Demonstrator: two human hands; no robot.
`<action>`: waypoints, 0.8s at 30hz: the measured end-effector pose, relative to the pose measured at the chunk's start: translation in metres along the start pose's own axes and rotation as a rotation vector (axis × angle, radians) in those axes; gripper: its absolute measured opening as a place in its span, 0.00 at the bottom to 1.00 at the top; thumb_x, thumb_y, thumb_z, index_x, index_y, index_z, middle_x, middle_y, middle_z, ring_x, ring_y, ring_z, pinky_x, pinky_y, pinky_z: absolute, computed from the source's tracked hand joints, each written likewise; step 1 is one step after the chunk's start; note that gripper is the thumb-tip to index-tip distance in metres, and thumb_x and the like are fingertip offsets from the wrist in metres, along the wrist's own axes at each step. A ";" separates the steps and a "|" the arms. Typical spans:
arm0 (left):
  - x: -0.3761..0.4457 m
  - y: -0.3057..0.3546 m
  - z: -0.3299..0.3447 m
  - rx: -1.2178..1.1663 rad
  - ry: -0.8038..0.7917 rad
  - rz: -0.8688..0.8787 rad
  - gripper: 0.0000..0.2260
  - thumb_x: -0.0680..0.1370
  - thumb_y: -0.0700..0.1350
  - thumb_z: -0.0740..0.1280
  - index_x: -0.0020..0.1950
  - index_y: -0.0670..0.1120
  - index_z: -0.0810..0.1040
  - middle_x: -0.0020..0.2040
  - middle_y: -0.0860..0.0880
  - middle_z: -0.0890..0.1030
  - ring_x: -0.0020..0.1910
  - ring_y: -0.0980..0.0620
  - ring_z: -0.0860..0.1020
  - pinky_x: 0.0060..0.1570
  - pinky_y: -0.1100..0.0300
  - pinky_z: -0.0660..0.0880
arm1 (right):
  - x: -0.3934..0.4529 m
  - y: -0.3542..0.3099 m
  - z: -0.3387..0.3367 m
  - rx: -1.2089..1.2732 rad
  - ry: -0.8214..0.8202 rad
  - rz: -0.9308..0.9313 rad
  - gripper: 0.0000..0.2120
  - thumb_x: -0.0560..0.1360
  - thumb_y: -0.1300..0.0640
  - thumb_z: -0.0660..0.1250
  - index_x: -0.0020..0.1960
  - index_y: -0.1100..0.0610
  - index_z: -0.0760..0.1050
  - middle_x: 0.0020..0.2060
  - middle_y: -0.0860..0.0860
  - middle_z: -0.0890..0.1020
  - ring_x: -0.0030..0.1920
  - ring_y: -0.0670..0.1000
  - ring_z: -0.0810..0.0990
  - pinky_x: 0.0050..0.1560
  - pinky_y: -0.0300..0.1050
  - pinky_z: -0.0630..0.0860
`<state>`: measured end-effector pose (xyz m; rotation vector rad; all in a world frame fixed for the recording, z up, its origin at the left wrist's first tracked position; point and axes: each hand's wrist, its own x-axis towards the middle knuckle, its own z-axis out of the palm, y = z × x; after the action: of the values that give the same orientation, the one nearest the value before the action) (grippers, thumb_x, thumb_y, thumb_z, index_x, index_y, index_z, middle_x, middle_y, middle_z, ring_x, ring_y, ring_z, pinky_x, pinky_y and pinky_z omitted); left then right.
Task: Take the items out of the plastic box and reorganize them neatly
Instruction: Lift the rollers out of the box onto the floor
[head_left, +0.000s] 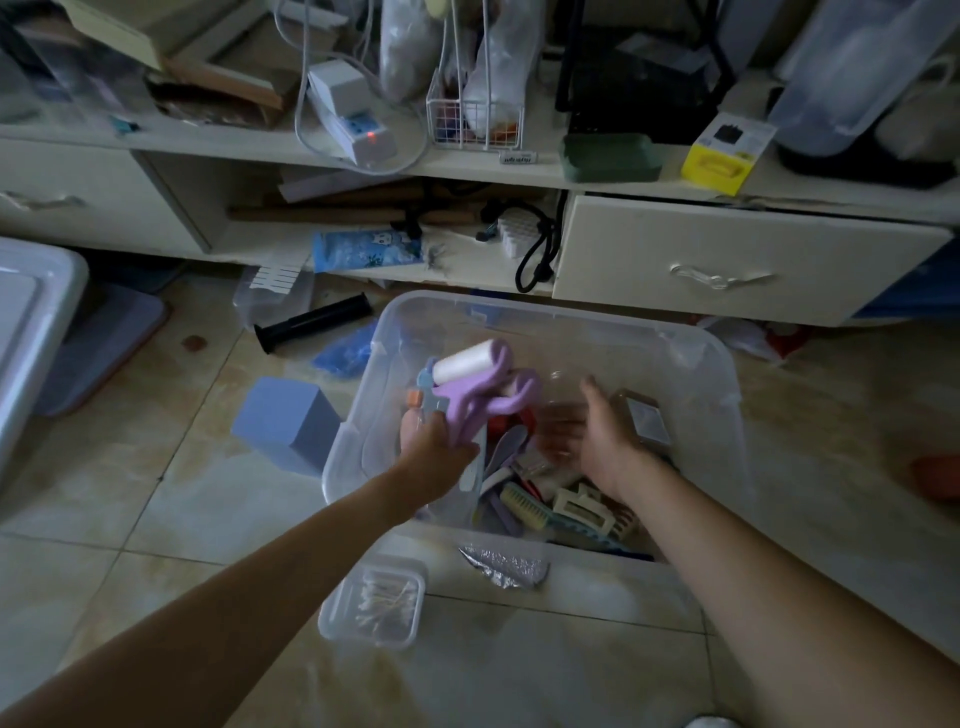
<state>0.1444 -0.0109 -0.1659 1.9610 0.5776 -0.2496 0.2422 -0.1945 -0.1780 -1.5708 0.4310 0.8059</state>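
**Lifting Rollers from the Box**

Gripping the purple lint rollers (475, 392) by their stiff handles, the left hand (434, 447) is holding them above the plastic box (727, 364). The right hand (597, 428) is hovering, fingers spread. Light, rigid; handles are giving the firmest hold.

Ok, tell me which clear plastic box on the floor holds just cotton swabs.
The small square box nearest the camera, in front of the big box. It holds only swabs; the big one holds brushes and clips, with both hands over it.
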 end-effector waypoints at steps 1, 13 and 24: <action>0.002 -0.002 -0.003 -0.019 0.018 -0.005 0.07 0.77 0.36 0.66 0.54 0.38 0.72 0.41 0.44 0.73 0.38 0.48 0.73 0.39 0.54 0.74 | 0.007 0.002 -0.004 -0.187 0.056 -0.012 0.30 0.76 0.32 0.54 0.54 0.54 0.82 0.45 0.55 0.85 0.47 0.57 0.83 0.51 0.54 0.79; -0.006 -0.009 -0.018 -0.301 0.012 -0.057 0.07 0.78 0.35 0.66 0.56 0.40 0.74 0.36 0.44 0.73 0.28 0.54 0.72 0.26 0.61 0.70 | 0.042 0.035 0.015 -1.764 0.067 -0.457 0.21 0.76 0.45 0.65 0.68 0.46 0.74 0.73 0.54 0.67 0.74 0.61 0.62 0.74 0.64 0.56; -0.007 -0.007 -0.019 -0.281 -0.033 -0.067 0.14 0.77 0.36 0.67 0.62 0.36 0.71 0.43 0.39 0.74 0.29 0.53 0.72 0.25 0.64 0.72 | 0.044 0.046 0.025 -1.765 0.000 -0.572 0.23 0.77 0.51 0.64 0.70 0.53 0.67 0.70 0.55 0.67 0.69 0.59 0.70 0.65 0.54 0.70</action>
<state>0.1333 0.0060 -0.1596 1.6658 0.6224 -0.2294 0.2340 -0.1707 -0.2417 -3.0245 -1.0554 0.6570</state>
